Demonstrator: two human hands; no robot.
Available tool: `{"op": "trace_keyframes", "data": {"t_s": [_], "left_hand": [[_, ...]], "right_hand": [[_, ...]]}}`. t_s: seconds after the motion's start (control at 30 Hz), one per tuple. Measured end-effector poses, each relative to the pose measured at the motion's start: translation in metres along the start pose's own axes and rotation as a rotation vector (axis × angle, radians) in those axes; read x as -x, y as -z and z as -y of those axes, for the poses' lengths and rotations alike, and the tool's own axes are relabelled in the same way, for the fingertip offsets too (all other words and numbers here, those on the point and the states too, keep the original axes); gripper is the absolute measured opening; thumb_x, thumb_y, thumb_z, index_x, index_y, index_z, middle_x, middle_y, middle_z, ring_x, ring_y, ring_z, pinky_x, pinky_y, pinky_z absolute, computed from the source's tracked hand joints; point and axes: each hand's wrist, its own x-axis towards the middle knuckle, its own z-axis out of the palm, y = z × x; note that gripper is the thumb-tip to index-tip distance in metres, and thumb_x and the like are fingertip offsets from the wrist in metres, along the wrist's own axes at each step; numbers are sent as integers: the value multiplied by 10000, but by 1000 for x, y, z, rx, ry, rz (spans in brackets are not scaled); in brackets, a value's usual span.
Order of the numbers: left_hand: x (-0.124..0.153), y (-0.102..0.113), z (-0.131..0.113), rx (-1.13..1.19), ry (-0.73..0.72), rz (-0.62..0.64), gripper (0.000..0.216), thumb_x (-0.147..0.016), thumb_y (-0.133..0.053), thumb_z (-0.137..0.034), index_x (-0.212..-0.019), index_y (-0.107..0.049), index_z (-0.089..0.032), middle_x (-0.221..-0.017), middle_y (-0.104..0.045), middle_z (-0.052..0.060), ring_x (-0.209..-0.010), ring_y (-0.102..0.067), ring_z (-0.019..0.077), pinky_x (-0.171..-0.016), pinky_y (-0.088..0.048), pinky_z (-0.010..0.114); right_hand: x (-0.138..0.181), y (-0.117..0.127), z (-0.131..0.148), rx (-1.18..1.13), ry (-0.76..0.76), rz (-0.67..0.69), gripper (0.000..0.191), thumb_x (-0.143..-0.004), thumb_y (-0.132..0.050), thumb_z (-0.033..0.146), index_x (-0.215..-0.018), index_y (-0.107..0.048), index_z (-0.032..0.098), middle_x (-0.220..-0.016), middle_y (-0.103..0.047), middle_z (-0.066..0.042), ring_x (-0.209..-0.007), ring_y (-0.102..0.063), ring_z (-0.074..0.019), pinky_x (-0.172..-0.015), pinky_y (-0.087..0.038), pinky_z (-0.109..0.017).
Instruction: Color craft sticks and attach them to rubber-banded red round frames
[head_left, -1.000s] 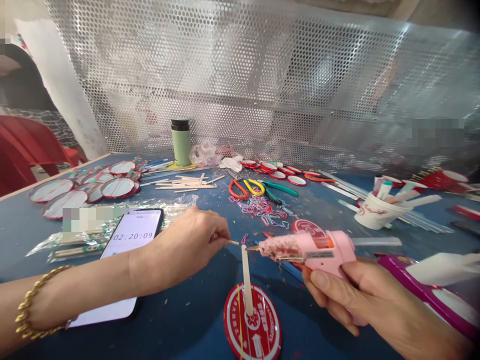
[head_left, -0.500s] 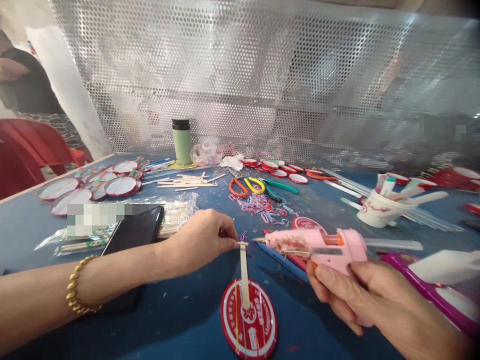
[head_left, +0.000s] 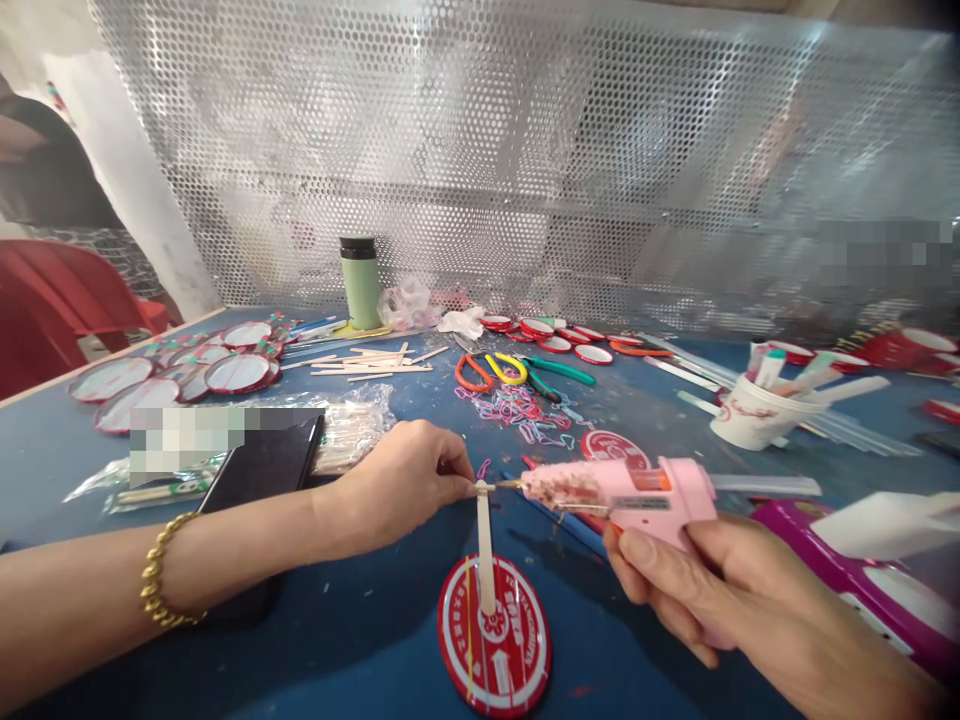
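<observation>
Blue table, pretty scuffed and spotted with old glue, with a perforated metal screen standing behind it. My left hand is closed in a pinch, thumb and forefinger gripping a little crosspiece that sits right on top of a pale stick. That stick stands upright just past my left fingertips, its foot planted in the middle of a red disc lying flat on the table, below and between both hands.

My right hand is wrapped around the handle of a pink glue gun, held level. Its nozzle points left and the tip is right at the top of the stick, touching or as good as touching, can't quite tell which.

Under my left wrist and forearm there's a black phone with the screen dark, and a gold bracelet on that wrist. Beyond my left knuckles lies a pile of coloured rubber bands, then scissors further out. Beyond my right hand, well apart, a white cup full of glue sticks. Far past the left hand, a green bottle stands by the screen.
</observation>
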Motion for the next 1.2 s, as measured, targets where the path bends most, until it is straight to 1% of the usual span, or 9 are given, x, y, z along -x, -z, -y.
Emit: {"op": "trace_keyframes", "data": {"t_s": [0.1, 0.27, 0.8, 1.0, 1.2], "left_hand": [[0, 1, 0, -3, 10, 5, 166, -810, -651, -313, -789, -757, -186, -713, -715, 5, -676, -608, 161, -597, -410, 266], [0, 1, 1, -5, 13, 18, 153, -809, -649, -293, -798, -762, -190, -711, -711, 3, -669, -604, 158, -592, -407, 264], [1, 2, -5, -49, 2, 10, 150, -823, -664, -300, -767, -751, -192, -703, -705, -5, -661, -599, 148, -593, -399, 258], [-1, 1, -7, -85, 19, 18, 158, -823, -668, -313, -760, -747, -192, -697, -705, 2, -652, -598, 151, -579, -383, 261], [0, 2, -8, -110, -10, 2, 136, -822, -660, -284, -772, -753, -198, -699, -710, 2, -644, -600, 150, -576, -383, 256]], "right_hand": [[-2, 0, -4, 9, -22, -2, 608, -891, -465, 739, -770, -652, 173, -548, -483, 27, -514, -448, -115, -490, -387, -217], [-4, 0, -3, -7, 4, 0, 603, -886, -472, 738, -752, -645, 176, -535, -475, 27, -503, -441, -121, -484, -397, -228], [-1, 0, -3, -35, 23, -8, 613, -880, -482, 739, -748, -660, 167, -525, -466, 28, -494, -435, -115, -469, -382, -212], [0, 0, -2, -23, 14, 20, 624, -877, -462, 758, -766, -646, 172, -544, -464, 29, -506, -428, -116, -476, -370, -215], [1, -1, 0, -17, 8, -3, 628, -879, -456, 758, -760, -655, 174, -535, -463, 25, -503, -427, -121, -474, -372, -222]]}}
